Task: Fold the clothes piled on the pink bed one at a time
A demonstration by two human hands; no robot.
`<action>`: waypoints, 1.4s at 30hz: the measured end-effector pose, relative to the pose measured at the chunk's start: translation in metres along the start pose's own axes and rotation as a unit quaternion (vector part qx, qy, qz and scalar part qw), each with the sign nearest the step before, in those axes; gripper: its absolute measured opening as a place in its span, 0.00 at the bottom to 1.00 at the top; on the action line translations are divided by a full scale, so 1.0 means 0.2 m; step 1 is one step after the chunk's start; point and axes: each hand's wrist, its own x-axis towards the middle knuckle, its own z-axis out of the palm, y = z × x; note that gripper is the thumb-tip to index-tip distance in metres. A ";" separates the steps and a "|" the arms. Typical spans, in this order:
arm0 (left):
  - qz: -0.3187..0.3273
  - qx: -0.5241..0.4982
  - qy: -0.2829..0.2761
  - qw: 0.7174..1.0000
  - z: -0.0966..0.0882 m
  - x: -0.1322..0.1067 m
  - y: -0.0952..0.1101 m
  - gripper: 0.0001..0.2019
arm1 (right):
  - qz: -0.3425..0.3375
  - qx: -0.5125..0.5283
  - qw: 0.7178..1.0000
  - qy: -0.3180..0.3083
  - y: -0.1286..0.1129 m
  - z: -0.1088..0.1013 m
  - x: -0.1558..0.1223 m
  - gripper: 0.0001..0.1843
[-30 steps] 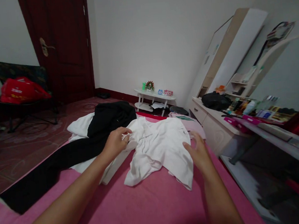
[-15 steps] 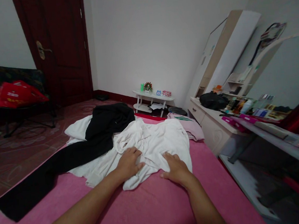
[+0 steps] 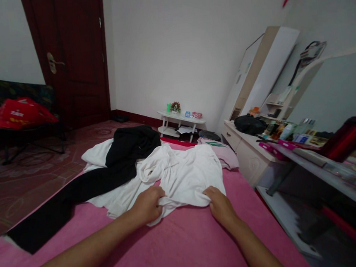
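A crumpled white top (image 3: 193, 169) lies across the pink bedspread (image 3: 182, 249). My left hand (image 3: 149, 204) is closed on its near edge, thumb and fingers pinching the cloth. Farther right along the same edge, my right hand (image 3: 218, 202) also grips the fabric, and the hem stretches between the two hands. Left of it, a black garment (image 3: 132, 146) with one long leg or sleeve reaching toward the near left lies partly over more white cloth (image 3: 97, 153). What the bunched folds cover is hidden.
A folded pink garment (image 3: 225, 156) lies at the bed's far right corner. To the right stand a dresser (image 3: 245, 161) with bottles and a glass-topped table (image 3: 321, 171). Beyond the bed are a small white table (image 3: 179, 116) and a chair with a red bag (image 3: 23, 113).
Both hands were spread flat on the white top; their fingers have now closed on its near edge. The hem is lifted a little and drawn straighter between them.
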 end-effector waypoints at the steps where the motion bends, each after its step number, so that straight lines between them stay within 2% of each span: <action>1: -0.007 -0.004 0.008 1.000 -0.03 -0.01 0.01 0.09 | 0.007 0.009 1.000 0.011 0.00 -0.03 -0.03 0.26; 3: -0.006 -0.020 0.018 1.000 -0.13 -0.04 0.03 0.06 | 0.017 0.038 0.999 0.026 -0.01 -0.10 -0.08 0.21; 5: 0.017 -0.046 0.016 0.999 -0.27 -0.08 0.07 0.06 | 0.029 0.086 0.995 0.031 -0.05 -0.19 -0.14 0.17; 7: 0.053 -0.076 -0.022 0.995 -0.43 -0.14 0.11 0.08 | 0.045 0.148 0.988 0.005 -0.12 -0.29 -0.22 0.14; 9: 0.087 -0.101 -0.109 0.985 -0.57 -0.22 0.14 0.10 | 0.059 0.209 0.973 -0.075 -0.18 -0.39 -0.32 0.13; 11: 0.104 -0.131 -0.242 0.956 -0.66 -0.29 0.16 0.12 | 0.058 0.268 0.940 -0.203 -0.23 -0.48 -0.41 0.14; 13: 0.095 -0.168 -0.366 0.910 -0.68 -0.32 0.16 0.09 | 0.053 0.313 0.899 -0.302 -0.23 -0.53 -0.46 0.18; 14: 0.089 -0.183 -0.396 0.896 -0.67 -0.31 0.15 0.09 | 0.054 0.331 0.885 -0.322 -0.21 -0.54 -0.46 0.20; 15: 0.086 -0.193 -0.393 0.895 -0.65 -0.29 0.14 0.11 | 0.059 0.351 0.879 -0.318 -0.18 -0.53 -0.44 0.22; 16: 0.087 -0.193 -0.357 0.910 -0.62 -0.26 0.12 0.13 | 0.071 0.373 0.879 -0.290 -0.14 -0.52 -0.40 0.23; 17: 0.095 -0.180 -0.296 0.933 -0.58 -0.21 0.11 0.14 | 0.090 0.392 0.883 -0.243 -0.08 -0.49 -0.35 0.24; 19: 0.122 -0.113 -0.157 0.973 -0.48 -0.10 0.06 0.17 | 0.137 0.421 0.889 -0.116 0.04 -0.40 -0.21 0.26; 20: 0.129 -0.065 -0.102 0.984 -0.42 -0.04 0.04 0.21 | 0.162 0.419 0.892 -0.046 0.10 -0.34 -0.13 0.26; 21: 0.129 -0.013 -0.060 0.990 -0.36 0.02 0.01 0.26 | 0.183 0.406 0.895 0.018 0.16 -0.27 -0.06 0.27; 23: 0.114 0.075 -0.015 0.991 -0.25 0.11 -0.04 0.33 | 0.205 0.363 0.900 0.127 0.27 -0.13 0.05 0.27; 26: 0.064 0.118 -0.008 0.991 -0.13 0.19 -0.10 0.27 | 0.208 0.290 0.911 0.207 0.37 0.06 0.12 0.25; 29: 0.024 0.105 -0.011 0.994 -0.12 0.20 -0.14 0.21 | 0.203 0.236 0.923 0.228 0.41 0.15 0.10 0.22; 31: 0.007 0.115 0.025 0.993 -0.15 0.19 -0.17 0.26 | 0.197 0.214 0.925 0.246 0.42 0.17 0.08 0.21; 33: -0.020 0.128 0.063 0.990 -0.19 0.18 -0.23 0.33 | 0.203 0.224 0.915 0.268 0.43 0.16 0.06 0.20; 34: -0.043 0.124 0.064 0.989 -0.20 0.18 -0.27 0.37 | 0.209 0.235 0.908 0.277 0.43 0.16 0.06 0.20; 36: -0.097 0.084 0.031 0.991 -0.21 0.19 -0.35 0.40 | 0.222 0.258 0.896 0.286 0.44 0.15 0.06 0.19; 39: -0.138 0.031 -0.005 0.990 -0.19 0.20 -0.45 0.37 | 0.227 0.280 0.891 0.277 0.44 0.15 0.05 0.19; 42: -0.125 0.037 0.005 0.991 -0.16 0.21 -0.43 0.25 | 0.220 0.292 0.889 0.275 0.44 0.16 0.05 0.19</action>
